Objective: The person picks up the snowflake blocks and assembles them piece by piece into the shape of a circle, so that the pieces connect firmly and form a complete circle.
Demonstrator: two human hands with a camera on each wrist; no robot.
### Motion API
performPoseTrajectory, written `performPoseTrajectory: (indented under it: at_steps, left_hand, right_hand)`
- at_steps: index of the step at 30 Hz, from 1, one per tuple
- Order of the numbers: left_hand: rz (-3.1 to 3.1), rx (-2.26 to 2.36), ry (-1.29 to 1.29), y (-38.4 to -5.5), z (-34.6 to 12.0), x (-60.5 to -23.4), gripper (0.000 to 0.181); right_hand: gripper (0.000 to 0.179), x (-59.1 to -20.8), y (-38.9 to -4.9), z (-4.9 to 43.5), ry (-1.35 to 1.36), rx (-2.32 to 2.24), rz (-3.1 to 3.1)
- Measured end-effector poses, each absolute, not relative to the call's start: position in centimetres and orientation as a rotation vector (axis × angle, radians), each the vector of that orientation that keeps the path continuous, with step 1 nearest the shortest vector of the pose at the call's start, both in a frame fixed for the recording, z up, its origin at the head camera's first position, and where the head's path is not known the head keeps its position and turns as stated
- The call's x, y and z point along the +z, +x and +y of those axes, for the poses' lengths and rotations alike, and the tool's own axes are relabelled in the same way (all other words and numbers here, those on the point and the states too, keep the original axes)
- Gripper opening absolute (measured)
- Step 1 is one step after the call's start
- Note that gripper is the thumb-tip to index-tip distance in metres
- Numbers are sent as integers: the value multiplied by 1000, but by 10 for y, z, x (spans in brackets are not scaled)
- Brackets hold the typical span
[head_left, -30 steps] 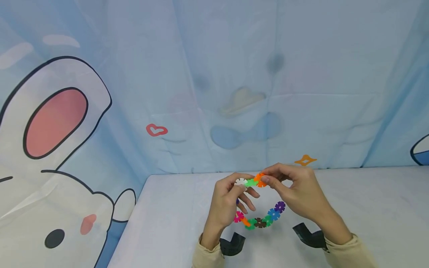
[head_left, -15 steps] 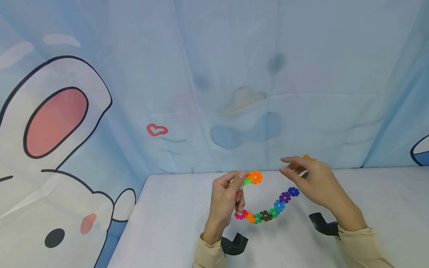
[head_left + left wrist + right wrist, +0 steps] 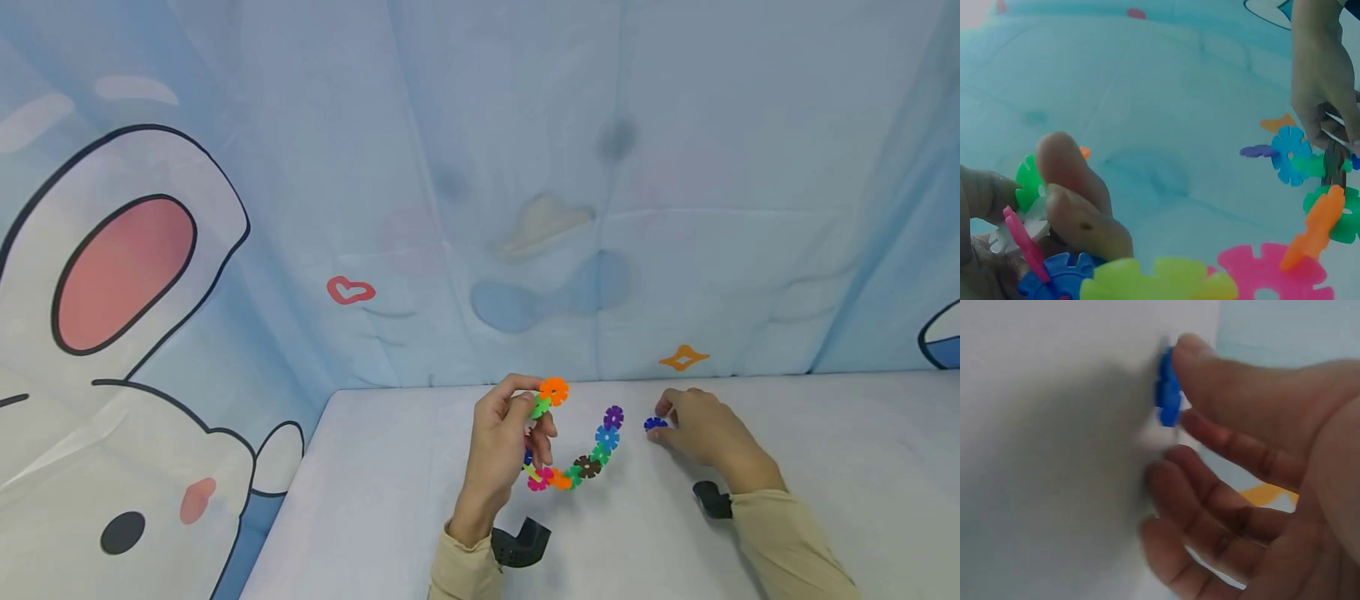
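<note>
My left hand (image 3: pixel 491 454) pinches one end of a chain of notched plastic snowflake discs, close to its green disc (image 3: pixel 540 407) and white disc (image 3: pixel 1025 232). An orange disc (image 3: pixel 554 391) sticks out past the fingertips. The chain curves down through yellow (image 3: pixel 1157 280), pink (image 3: pixel 1269 275), orange and brown discs (image 3: pixel 587 467), then up to a purple disc (image 3: pixel 613 417) at its other end. Away to the right, my right hand (image 3: pixel 708 433) holds a loose dark blue disc (image 3: pixel 655 425) low over the table, between thumb and index finger (image 3: pixel 1210 434); its other fingers spread loosely.
A white-covered table (image 3: pixel 390 467) lies under both hands. Behind it hangs a light blue cloth (image 3: pixel 480 167) with printed shapes, among them a large rabbit (image 3: pixel 150 458) at the left. Black camera mounts (image 3: pixel 521 543) sit at both wrists.
My right hand let go of the orange disc, swung right and came down to the loose blue disc. My left hand kept the chain, whose hanging end shifted slightly left.
</note>
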State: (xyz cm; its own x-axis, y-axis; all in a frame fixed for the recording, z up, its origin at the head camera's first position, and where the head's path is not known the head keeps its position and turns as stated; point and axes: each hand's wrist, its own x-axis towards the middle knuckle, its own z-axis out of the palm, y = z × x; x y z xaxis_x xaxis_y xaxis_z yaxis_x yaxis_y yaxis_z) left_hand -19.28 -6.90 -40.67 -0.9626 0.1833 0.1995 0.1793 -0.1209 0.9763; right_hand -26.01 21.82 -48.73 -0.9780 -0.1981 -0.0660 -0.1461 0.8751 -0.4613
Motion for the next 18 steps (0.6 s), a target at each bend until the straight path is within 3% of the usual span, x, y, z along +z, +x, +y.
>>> performPoseTrajectory:
  at_steps: [9,18]
  left_hand:
    - [1991,2366,458,-193,-68,-407,27]
    - [1977,2372,499,-192,-67,-406,26]
  right_hand:
    - [29,-494,-262,221,-237,-862,2904]
    - [18,-458,-252,213,-467,-1296,3207]
